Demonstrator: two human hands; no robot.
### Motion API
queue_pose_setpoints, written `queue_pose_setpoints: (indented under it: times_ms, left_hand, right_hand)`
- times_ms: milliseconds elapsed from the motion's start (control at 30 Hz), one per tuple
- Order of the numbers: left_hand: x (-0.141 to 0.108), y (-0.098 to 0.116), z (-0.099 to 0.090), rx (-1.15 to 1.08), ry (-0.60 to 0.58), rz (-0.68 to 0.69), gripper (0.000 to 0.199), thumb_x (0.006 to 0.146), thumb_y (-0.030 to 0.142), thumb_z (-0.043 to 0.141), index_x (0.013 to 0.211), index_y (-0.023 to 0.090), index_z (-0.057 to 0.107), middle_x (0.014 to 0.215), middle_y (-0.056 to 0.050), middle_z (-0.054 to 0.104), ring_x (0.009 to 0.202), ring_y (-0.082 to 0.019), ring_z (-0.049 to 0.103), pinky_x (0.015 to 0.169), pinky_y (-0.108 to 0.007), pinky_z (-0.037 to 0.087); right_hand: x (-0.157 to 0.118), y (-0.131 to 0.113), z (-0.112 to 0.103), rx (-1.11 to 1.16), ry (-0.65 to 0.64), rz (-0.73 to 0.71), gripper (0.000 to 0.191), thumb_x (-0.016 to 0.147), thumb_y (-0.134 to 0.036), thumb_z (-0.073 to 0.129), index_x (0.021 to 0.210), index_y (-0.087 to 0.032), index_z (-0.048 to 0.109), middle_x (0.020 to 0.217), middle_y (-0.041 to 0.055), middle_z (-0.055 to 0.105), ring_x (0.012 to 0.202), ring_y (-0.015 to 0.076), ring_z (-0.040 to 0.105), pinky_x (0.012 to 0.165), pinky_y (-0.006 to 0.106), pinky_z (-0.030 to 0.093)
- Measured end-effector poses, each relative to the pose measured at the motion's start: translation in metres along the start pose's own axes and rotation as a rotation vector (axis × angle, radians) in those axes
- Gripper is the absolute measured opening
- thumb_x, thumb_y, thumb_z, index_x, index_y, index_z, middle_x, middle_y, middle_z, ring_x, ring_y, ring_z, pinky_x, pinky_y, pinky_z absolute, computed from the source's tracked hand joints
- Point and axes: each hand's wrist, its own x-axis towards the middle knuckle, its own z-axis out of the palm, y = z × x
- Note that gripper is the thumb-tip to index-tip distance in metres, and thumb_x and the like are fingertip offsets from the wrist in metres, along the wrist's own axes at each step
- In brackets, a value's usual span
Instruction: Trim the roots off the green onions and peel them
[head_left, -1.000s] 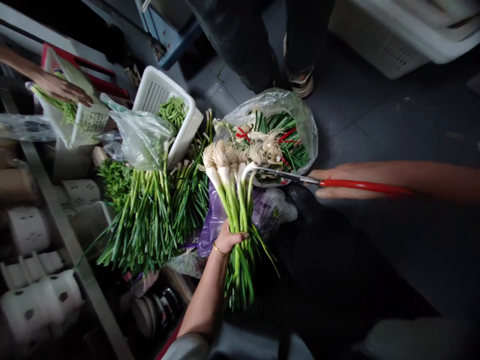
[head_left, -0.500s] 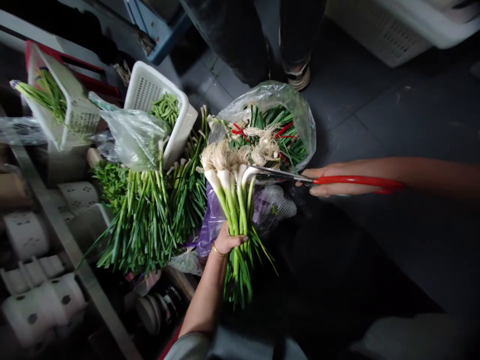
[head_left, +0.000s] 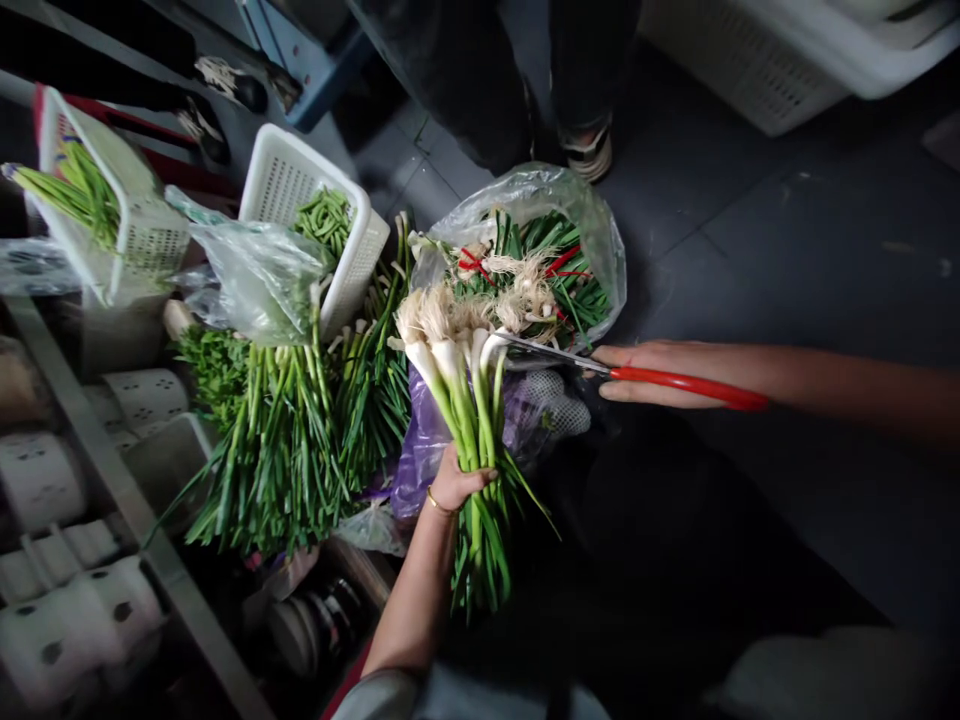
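My left hand (head_left: 457, 485) is wrapped round the green stalks of a bunch of spring onions (head_left: 469, 400), held upright with the white bulbs and stringy roots (head_left: 442, 315) at the top. My right hand (head_left: 645, 370) grips red-handled scissors (head_left: 675, 385) from the right. The slim metal blades reach left to the rightmost bulbs, just under the roots; whether they cut into anything is too small to tell. Behind the bunch, a clear plastic bag (head_left: 611, 250) holds more rooted bundles tied with red.
Trimmed spring onions (head_left: 281, 450) lie in a pile to the left. Beyond them stand a white basket (head_left: 367, 240) with green beans and another basket (head_left: 154, 245) with long green stalks. A person's dark-trousered legs (head_left: 480, 90) are at the top. A metal rail (head_left: 142, 510) runs along the left.
The scissors and my right hand have shifted slightly left and the handles look closer together. The view has moved a little; the bunch stays in my left hand.
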Motion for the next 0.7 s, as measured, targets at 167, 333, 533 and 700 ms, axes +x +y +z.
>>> queue_pose_setpoints:
  times_ms: [167,333,533,700]
  left_hand:
    - [-0.002,-0.004,0.004,-0.033,-0.058,0.006,0.034,0.047,0.029,0.08,0.07,0.013,0.062,0.065,-0.001,0.06,0.062,-0.015,0.054,0.063,-0.028,0.046]
    - [-0.006,-0.014,-0.014,-0.185,-0.022,-0.036,0.045,0.041,0.031,0.084,0.077,0.014,0.063,0.068,-0.002,0.063,0.062,-0.018,0.056,0.061,-0.032,0.048]
    - [-0.007,-0.012,-0.017,-0.186,-0.082,-0.061,0.041,0.038,0.026,0.083,0.072,0.013,0.065,0.063,-0.002,0.063,0.058,-0.017,0.057,0.058,-0.03,0.049]
    - [-0.004,-0.005,-0.01,-0.057,-0.083,-0.047,0.034,0.042,0.024,0.08,0.07,0.012,0.066,0.064,-0.001,0.061,0.059,-0.014,0.054,0.058,-0.026,0.047]
  right_hand:
    - [0.014,-0.006,0.018,-0.047,0.027,0.067,0.029,0.09,-0.045,0.043,0.1,-0.019,0.053,0.08,0.0049,0.062,0.07,0.0172,0.059,0.064,0.027,0.04]
    - [-0.004,0.0,0.012,-0.021,0.02,0.128,0.03,0.09,-0.044,0.044,0.103,-0.019,0.054,0.077,0.0053,0.062,0.067,0.0166,0.057,0.064,0.028,0.04]
    - [-0.011,-0.006,-0.031,0.03,-0.094,0.046,0.043,0.089,-0.046,0.049,0.122,-0.02,0.056,0.096,0.0067,0.068,0.08,0.0187,0.062,0.071,0.03,0.042]
    - [0.013,-0.015,-0.048,-0.176,-0.133,0.037,0.053,0.086,-0.044,0.058,0.13,-0.014,0.057,0.113,0.012,0.066,0.092,0.0219,0.061,0.079,0.032,0.041]
